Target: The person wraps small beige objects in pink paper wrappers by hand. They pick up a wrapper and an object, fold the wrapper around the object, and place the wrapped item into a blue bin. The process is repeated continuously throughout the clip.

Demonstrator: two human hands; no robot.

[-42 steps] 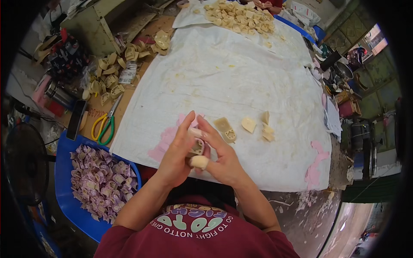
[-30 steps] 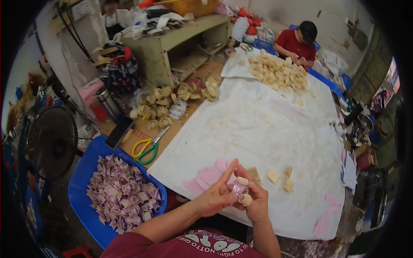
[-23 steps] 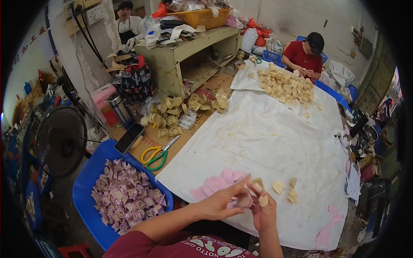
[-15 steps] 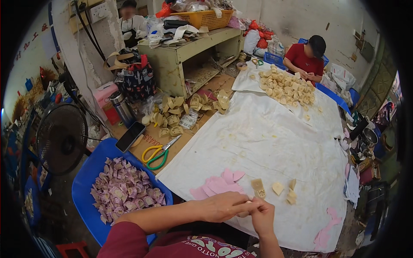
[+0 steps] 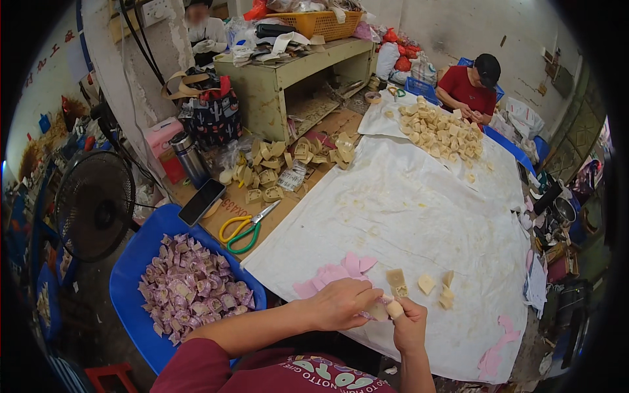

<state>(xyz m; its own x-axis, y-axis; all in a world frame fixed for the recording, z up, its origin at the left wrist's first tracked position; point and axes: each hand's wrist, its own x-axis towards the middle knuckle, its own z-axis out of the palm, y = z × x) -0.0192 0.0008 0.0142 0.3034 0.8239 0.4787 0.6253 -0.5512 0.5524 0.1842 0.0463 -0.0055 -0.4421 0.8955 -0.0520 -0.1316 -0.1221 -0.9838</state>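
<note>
Both hands meet above the near edge of the white cloth. My right hand is closed on a small cream-coloured piece, whose rounded end shows above the fingers. Beside it, my left hand pinches a pale pinkish piece that touches the cream one; the fingers partly hide it. Pink paper-like strips lie in a pile just past my left hand. Several cream moulded pieces rest on the cloth beyond my right hand.
A blue tub full of pink-wrapped pieces stands at the left. Scissors and a phone lie on cardboard near a flask. Across the table, a person in red sits behind a heap of cream pieces.
My hands have drawn slightly apart, uncovering the cream piece and the pale pinkish piece between them. The whole view has shifted a little.
</note>
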